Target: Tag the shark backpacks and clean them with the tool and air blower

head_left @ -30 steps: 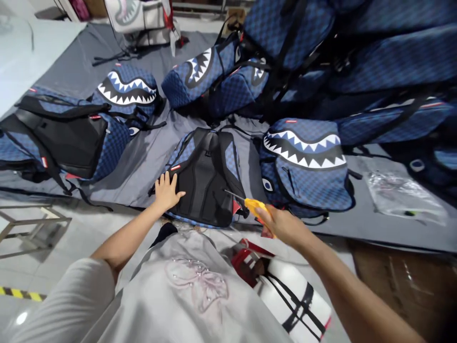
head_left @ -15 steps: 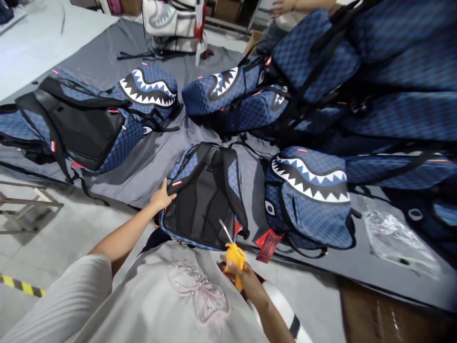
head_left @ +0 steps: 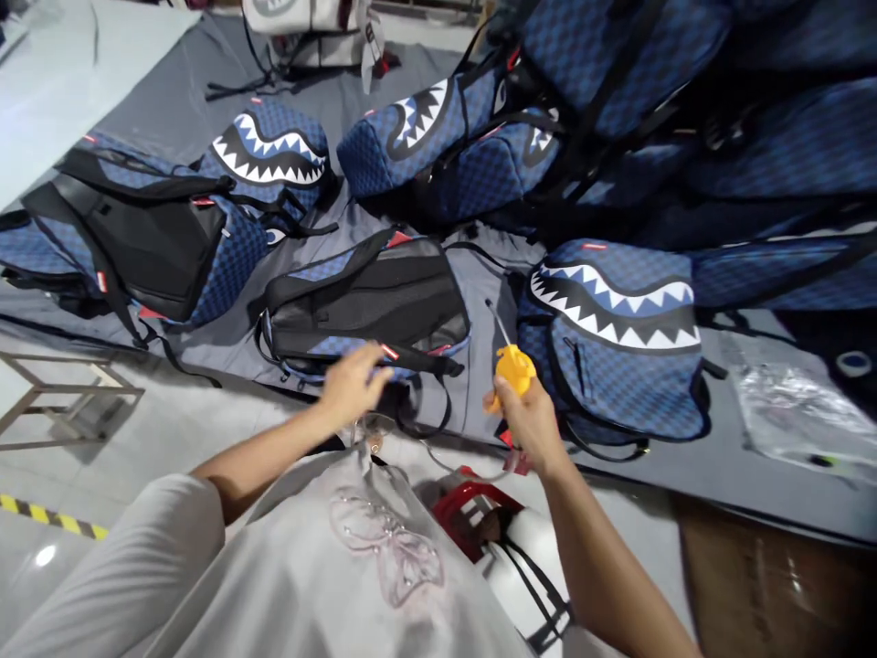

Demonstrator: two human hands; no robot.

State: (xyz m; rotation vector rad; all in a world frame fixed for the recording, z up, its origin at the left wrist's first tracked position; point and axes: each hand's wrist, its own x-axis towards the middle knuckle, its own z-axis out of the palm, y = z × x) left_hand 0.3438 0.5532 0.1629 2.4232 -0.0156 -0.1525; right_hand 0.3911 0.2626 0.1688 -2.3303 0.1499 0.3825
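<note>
Directly before me a blue checkered backpack (head_left: 384, 292) lies on the grey-covered table (head_left: 438, 407), its black back panel up and its straps across it. My left hand (head_left: 356, 384) is at its near edge by a strap, fingers apart; whether it touches the strap is unclear. My right hand (head_left: 527, 411) grips a yellow-handled tool (head_left: 515, 367) with a thin metal shaft pointing up and away. To the right of the tool a backpack with a shark-mouth print (head_left: 617, 338) lies front side up.
More checkered backpacks (head_left: 157, 238) lie at the left, and others are piled at the back right (head_left: 630, 64). A clear plastic bag (head_left: 801, 411) is at the right. Below the table edge are a red stool (head_left: 472, 512) and a wooden frame (head_left: 68, 393).
The middle backpack has turned sideways on the table. My left hand has moved right along its near edge. My right hand has moved up and right with the yellow tool.
</note>
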